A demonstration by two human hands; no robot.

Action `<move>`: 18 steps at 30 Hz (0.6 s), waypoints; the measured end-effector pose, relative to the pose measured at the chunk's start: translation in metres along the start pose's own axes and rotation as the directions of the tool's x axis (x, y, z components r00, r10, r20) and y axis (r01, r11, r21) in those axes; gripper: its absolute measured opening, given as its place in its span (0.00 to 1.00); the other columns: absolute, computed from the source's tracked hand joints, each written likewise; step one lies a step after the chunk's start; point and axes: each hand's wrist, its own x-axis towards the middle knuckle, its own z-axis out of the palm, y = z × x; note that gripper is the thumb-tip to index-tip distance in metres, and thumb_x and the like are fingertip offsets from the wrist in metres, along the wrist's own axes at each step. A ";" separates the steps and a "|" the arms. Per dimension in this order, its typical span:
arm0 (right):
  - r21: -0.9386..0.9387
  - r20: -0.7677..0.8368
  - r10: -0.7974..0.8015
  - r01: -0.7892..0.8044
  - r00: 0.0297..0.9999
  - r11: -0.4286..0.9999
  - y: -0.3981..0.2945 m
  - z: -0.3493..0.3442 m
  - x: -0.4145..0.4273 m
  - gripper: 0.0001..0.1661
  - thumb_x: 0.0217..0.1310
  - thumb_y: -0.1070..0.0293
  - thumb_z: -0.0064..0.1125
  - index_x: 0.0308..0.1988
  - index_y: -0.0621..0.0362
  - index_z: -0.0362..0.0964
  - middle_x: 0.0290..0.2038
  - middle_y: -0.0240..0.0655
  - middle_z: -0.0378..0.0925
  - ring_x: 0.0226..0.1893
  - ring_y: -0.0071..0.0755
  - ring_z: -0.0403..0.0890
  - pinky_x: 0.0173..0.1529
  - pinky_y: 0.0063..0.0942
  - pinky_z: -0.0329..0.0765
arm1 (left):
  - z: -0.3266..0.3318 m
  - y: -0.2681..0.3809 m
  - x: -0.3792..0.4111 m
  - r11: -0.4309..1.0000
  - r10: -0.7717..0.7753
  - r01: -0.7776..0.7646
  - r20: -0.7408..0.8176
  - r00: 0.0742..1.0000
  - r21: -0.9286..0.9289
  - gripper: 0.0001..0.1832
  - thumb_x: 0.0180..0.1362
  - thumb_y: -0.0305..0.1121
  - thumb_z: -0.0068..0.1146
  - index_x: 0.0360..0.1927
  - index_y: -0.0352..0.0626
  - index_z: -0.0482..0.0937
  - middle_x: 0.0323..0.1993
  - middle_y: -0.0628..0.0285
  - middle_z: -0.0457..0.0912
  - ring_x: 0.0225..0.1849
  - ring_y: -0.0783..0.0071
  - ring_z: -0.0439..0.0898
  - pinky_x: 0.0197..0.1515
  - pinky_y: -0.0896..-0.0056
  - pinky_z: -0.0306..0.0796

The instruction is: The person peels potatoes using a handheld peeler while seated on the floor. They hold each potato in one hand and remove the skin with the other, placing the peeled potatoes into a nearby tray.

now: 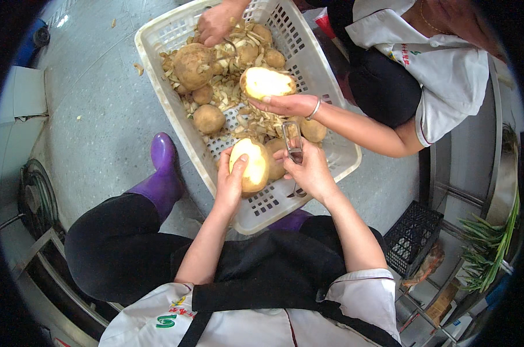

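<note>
My left hand holds a partly peeled potato, its thumb on the pale bared flesh. To its right, my right hand grips a metal vegetable peeler, which points up and away from me. Both are over the near end of a white plastic basket. Inside lie several unpeeled potatoes among many peelings. One brown potato sits between my hands. Across the basket, a co-worker's hand supports another partly peeled potato; their other hand is at the far end.
The co-worker sits close at the upper right, a forearm over the basket's right rim. Peel scraps lie on the grey floor. A black crate and leafy greens are by metal racks at the right. A coiled hose is at the left.
</note>
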 end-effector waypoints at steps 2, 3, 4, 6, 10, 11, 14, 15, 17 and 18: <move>0.070 0.020 0.043 -0.044 0.999 0.997 -0.007 0.001 -0.002 0.16 0.69 0.75 0.63 0.52 0.65 0.67 0.49 0.40 0.86 0.45 0.27 0.88 0.41 0.27 0.89 | -0.001 0.001 0.000 1.000 -0.004 0.003 0.023 1.000 0.024 0.24 0.73 0.43 0.58 0.64 0.42 0.67 0.56 0.57 0.79 0.55 0.70 0.79 0.57 0.67 0.76; 0.106 0.030 0.065 -0.068 0.997 0.992 -0.008 0.001 -0.003 0.18 0.69 0.73 0.65 0.52 0.64 0.67 0.49 0.39 0.86 0.46 0.27 0.88 0.41 0.27 0.89 | -0.001 0.002 -0.001 0.999 -0.008 0.007 0.036 0.999 0.038 0.24 0.73 0.43 0.58 0.64 0.43 0.67 0.56 0.57 0.79 0.55 0.70 0.79 0.57 0.67 0.76; 0.123 0.026 0.051 -0.054 0.998 0.991 -0.009 0.002 -0.004 0.17 0.67 0.71 0.68 0.49 0.64 0.69 0.46 0.38 0.86 0.43 0.26 0.87 0.39 0.27 0.87 | -0.001 0.004 -0.002 0.999 -0.012 0.011 0.030 0.999 0.046 0.24 0.72 0.43 0.58 0.64 0.42 0.68 0.56 0.57 0.79 0.55 0.70 0.79 0.57 0.67 0.76; 0.158 0.015 0.023 -0.025 1.000 0.987 -0.008 0.002 -0.007 0.18 0.62 0.67 0.74 0.43 0.63 0.72 0.41 0.36 0.87 0.38 0.23 0.87 0.35 0.26 0.85 | 0.002 0.006 -0.004 0.998 -0.021 0.020 0.019 1.000 0.061 0.24 0.72 0.43 0.58 0.63 0.42 0.68 0.56 0.57 0.79 0.55 0.70 0.79 0.57 0.67 0.76; 0.175 0.066 0.025 -0.036 0.998 0.984 0.003 0.008 -0.004 0.21 0.58 0.66 0.79 0.42 0.62 0.72 0.37 0.32 0.84 0.35 0.19 0.83 0.36 0.24 0.83 | -0.003 0.002 -0.001 0.969 0.093 -0.105 0.064 0.994 0.223 0.23 0.70 0.39 0.62 0.62 0.41 0.69 0.56 0.57 0.79 0.55 0.71 0.79 0.57 0.67 0.76; 0.184 0.090 0.044 -0.060 0.995 0.981 0.004 0.007 -0.002 0.22 0.57 0.66 0.79 0.41 0.62 0.72 0.37 0.31 0.83 0.35 0.19 0.82 0.37 0.24 0.82 | -0.003 0.002 -0.002 0.958 0.118 -0.134 0.077 0.990 0.253 0.23 0.69 0.38 0.63 0.62 0.41 0.69 0.55 0.57 0.79 0.55 0.71 0.79 0.57 0.67 0.76; 0.159 0.085 -0.026 0.012 0.996 0.987 0.015 0.005 0.002 0.23 0.55 0.66 0.80 0.41 0.62 0.73 0.35 0.29 0.82 0.33 0.18 0.81 0.39 0.24 0.82 | 0.000 0.006 -0.002 0.924 0.138 -0.171 0.118 0.983 0.343 0.24 0.66 0.35 0.66 0.61 0.41 0.70 0.53 0.58 0.80 0.53 0.71 0.80 0.56 0.66 0.76; 0.142 0.077 -0.073 0.062 0.994 0.988 0.017 0.007 0.002 0.23 0.54 0.66 0.81 0.41 0.62 0.73 0.35 0.29 0.82 0.33 0.18 0.80 0.40 0.24 0.81 | -0.001 0.007 -0.002 0.910 0.139 -0.177 0.128 0.982 0.374 0.24 0.66 0.34 0.67 0.61 0.41 0.70 0.53 0.58 0.81 0.52 0.71 0.80 0.56 0.66 0.77; 0.047 0.039 -0.124 0.122 0.991 0.991 0.016 0.011 -0.001 0.22 0.54 0.67 0.78 0.41 0.64 0.73 0.33 0.34 0.83 0.32 0.27 0.84 0.40 0.30 0.83 | -0.001 0.009 -0.004 0.899 0.130 -0.164 0.111 0.985 0.405 0.24 0.65 0.34 0.68 0.60 0.41 0.71 0.51 0.59 0.82 0.51 0.72 0.81 0.55 0.66 0.77; -0.003 0.021 -0.151 0.151 0.988 0.988 0.012 0.012 -0.003 0.21 0.53 0.68 0.77 0.41 0.65 0.73 0.31 0.37 0.84 0.31 0.32 0.86 0.41 0.33 0.84 | -0.001 0.009 -0.005 0.894 0.126 -0.158 0.104 0.987 0.419 0.24 0.65 0.34 0.69 0.59 0.41 0.72 0.50 0.59 0.82 0.51 0.72 0.81 0.54 0.66 0.77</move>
